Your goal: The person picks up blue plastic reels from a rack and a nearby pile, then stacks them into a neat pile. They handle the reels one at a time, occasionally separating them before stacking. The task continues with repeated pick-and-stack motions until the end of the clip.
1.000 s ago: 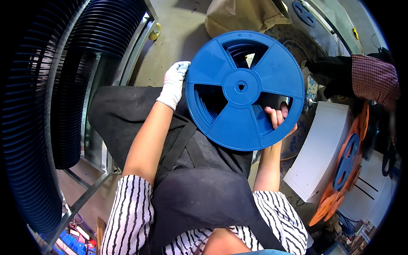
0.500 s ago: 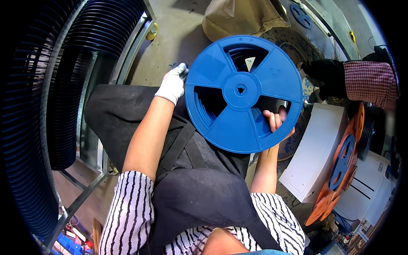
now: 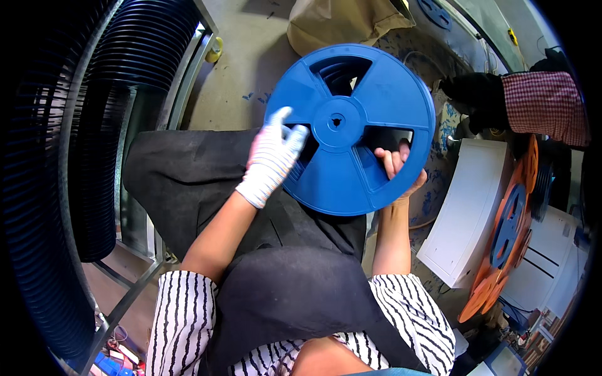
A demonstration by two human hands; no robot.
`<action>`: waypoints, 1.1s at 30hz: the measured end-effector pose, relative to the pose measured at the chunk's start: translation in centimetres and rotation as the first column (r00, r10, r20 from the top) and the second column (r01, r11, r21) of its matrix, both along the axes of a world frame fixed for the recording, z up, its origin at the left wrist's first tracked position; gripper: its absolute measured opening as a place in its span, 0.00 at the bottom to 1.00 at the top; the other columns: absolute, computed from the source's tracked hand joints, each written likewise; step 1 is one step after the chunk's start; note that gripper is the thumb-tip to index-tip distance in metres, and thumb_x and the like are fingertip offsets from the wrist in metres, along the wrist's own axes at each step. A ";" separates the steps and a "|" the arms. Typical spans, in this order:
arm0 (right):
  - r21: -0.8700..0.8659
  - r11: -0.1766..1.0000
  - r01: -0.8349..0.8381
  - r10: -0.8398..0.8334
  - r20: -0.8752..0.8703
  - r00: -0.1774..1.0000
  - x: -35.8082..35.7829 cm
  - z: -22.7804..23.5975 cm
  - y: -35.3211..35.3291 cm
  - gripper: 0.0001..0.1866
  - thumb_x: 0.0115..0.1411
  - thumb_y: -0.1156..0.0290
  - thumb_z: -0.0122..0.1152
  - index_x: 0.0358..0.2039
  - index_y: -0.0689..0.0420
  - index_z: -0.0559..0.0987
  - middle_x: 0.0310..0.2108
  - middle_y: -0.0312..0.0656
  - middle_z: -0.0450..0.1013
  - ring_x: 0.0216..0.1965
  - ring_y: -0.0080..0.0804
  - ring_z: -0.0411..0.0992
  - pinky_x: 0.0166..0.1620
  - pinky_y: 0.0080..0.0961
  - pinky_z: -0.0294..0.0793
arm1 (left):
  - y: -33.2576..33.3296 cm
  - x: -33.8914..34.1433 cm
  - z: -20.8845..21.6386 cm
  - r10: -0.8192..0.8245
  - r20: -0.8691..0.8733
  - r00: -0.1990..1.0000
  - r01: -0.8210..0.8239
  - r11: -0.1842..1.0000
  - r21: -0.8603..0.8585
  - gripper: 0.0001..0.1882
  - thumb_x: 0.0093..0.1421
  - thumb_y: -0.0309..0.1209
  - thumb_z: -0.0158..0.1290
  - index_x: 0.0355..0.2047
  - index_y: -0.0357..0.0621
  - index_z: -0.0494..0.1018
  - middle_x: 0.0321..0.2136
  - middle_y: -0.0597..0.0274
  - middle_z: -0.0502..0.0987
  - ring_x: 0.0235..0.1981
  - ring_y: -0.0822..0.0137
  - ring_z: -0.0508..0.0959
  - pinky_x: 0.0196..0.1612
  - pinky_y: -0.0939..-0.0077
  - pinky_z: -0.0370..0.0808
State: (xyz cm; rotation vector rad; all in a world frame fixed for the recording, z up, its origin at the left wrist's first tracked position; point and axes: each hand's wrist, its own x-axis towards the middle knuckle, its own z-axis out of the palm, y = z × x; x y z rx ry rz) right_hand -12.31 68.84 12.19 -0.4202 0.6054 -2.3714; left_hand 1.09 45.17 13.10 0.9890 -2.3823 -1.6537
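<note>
A stack of blue plastic reels is held upright in front of my lap, its front face turned toward me. Through the windows of the front reel, further reel edges show behind it. My right hand, bare, has its fingers through the right window and grips the rim. My left hand, in a white knit glove, is over the left window with fingers apart. Whether its fingertips touch the reel I cannot tell. A small pale triangle shows in the top window.
Long rows of dark reels fill a metal rack on the left. A tan sack stands ahead. To the right are a white box, an orange wheel-shaped part with a blue reel on it, and checked cloth.
My left hand has left the reel's outer left edge and moved right and down, over the left window. The reels have shifted slightly left and up in view, with my right hand still gripping them.
</note>
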 end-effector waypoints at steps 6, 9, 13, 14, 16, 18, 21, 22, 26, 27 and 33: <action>0.174 0.966 -0.189 0.221 -0.188 0.957 0.6 0.3 -3.5 0.33 0.44 0.52 0.68 0.46 0.61 0.73 0.28 0.43 0.76 0.30 0.35 0.72 0.58 0.38 0.62 | 2.1 -2.9 2.3 -0.149 0.183 0.972 0.113 0.974 0.195 0.56 0.53 0.49 0.61 0.70 0.39 0.38 0.60 0.39 0.63 0.60 0.50 0.66 0.61 0.63 0.63; 0.381 0.901 -0.207 0.209 0.036 0.977 1.8 1.6 -4.2 0.37 0.42 0.60 0.69 0.51 0.66 0.70 0.42 0.57 0.77 0.46 0.45 0.76 0.54 0.37 0.73 | 1.0 -1.9 -0.1 0.058 -0.005 0.998 -0.050 0.895 0.443 0.57 0.49 0.38 0.65 0.70 0.39 0.39 0.61 0.39 0.62 0.60 0.50 0.67 0.62 0.63 0.63; 0.365 0.900 -0.238 0.218 0.098 0.971 1.7 2.1 -5.1 0.33 0.44 0.62 0.66 0.49 0.66 0.70 0.44 0.58 0.76 0.48 0.43 0.76 0.61 0.40 0.67 | -3.2 1.7 -0.9 0.305 -0.171 0.937 -0.067 0.635 0.769 0.44 0.57 0.29 0.58 0.68 0.38 0.46 0.49 0.45 0.74 0.47 0.58 0.76 0.54 0.69 0.72; 0.335 0.923 -0.189 0.176 0.068 0.982 1.7 1.8 -5.2 0.29 0.46 0.63 0.64 0.47 0.65 0.71 0.39 0.54 0.78 0.42 0.42 0.77 0.63 0.42 0.63 | -5.0 3.2 -1.2 0.360 -0.190 0.913 -0.034 0.533 0.845 0.37 0.60 0.28 0.54 0.67 0.36 0.51 0.48 0.47 0.75 0.45 0.61 0.77 0.50 0.70 0.75; 0.197 0.958 -0.208 0.202 0.052 0.978 1.2 1.5 -5.0 0.26 0.48 0.62 0.62 0.45 0.64 0.72 0.31 0.46 0.77 0.36 0.38 0.76 0.63 0.43 0.62 | -6.7 5.5 1.4 0.459 -0.110 0.882 0.077 0.089 0.993 0.33 0.62 0.40 0.50 0.61 0.29 0.58 0.48 0.43 0.74 0.50 0.50 0.75 0.56 0.57 0.72; 0.127 0.970 -0.207 0.197 0.080 0.977 1.0 1.7 -5.2 0.23 0.50 0.60 0.61 0.42 0.62 0.72 0.23 0.39 0.71 0.29 0.31 0.70 0.62 0.39 0.63 | -7.3 7.5 3.1 0.473 -0.349 0.809 0.363 0.065 0.929 0.38 0.61 0.46 0.51 0.60 0.26 0.57 0.51 0.40 0.71 0.54 0.44 0.71 0.59 0.55 0.69; 0.062 0.975 -0.214 0.207 0.103 0.973 0.7 1.6 -5.1 0.22 0.53 0.56 0.61 0.40 0.60 0.72 0.21 0.36 0.67 0.25 0.27 0.66 0.60 0.35 0.64 | -7.7 9.5 2.8 0.525 -0.425 0.737 0.480 0.035 0.876 0.39 0.57 0.50 0.56 0.57 0.31 0.59 0.46 0.44 0.71 0.52 0.46 0.70 0.60 0.56 0.68; 0.060 0.974 -0.219 0.213 0.090 0.973 0.6 1.5 -5.0 0.22 0.55 0.53 0.61 0.39 0.59 0.72 0.19 0.34 0.66 0.24 0.26 0.65 0.60 0.35 0.64 | -7.4 9.7 2.9 0.561 -0.420 0.714 0.483 0.040 0.875 0.38 0.57 0.50 0.57 0.55 0.33 0.60 0.45 0.45 0.71 0.51 0.47 0.71 0.60 0.56 0.68; 0.028 0.979 -0.202 0.198 0.102 0.975 0.6 1.4 -4.9 0.23 0.58 0.50 0.59 0.38 0.60 0.71 0.17 0.33 0.64 0.21 0.25 0.62 0.58 0.35 0.66 | -7.3 10.0 2.0 0.574 -0.420 0.703 0.493 0.032 0.869 0.37 0.56 0.51 0.58 0.54 0.33 0.60 0.45 0.46 0.71 0.51 0.48 0.71 0.60 0.57 0.68; 0.015 0.980 -0.199 0.196 0.112 0.974 0.7 1.4 -5.0 0.23 0.59 0.49 0.59 0.37 0.60 0.70 0.16 0.32 0.64 0.21 0.24 0.62 0.58 0.35 0.66 | -7.2 9.8 2.0 0.561 -0.424 0.711 0.501 0.019 0.865 0.38 0.56 0.51 0.58 0.54 0.33 0.60 0.45 0.47 0.71 0.51 0.48 0.71 0.60 0.56 0.68; -0.033 0.984 -0.177 0.180 0.132 0.975 0.5 1.3 -4.2 0.26 0.62 0.44 0.55 0.36 0.59 0.69 0.14 0.29 0.63 0.19 0.22 0.61 0.56 0.35 0.67 | -7.7 9.3 1.8 0.525 -0.444 0.726 0.510 0.022 0.860 0.39 0.54 0.50 0.59 0.54 0.32 0.61 0.46 0.46 0.70 0.51 0.47 0.71 0.57 0.54 0.70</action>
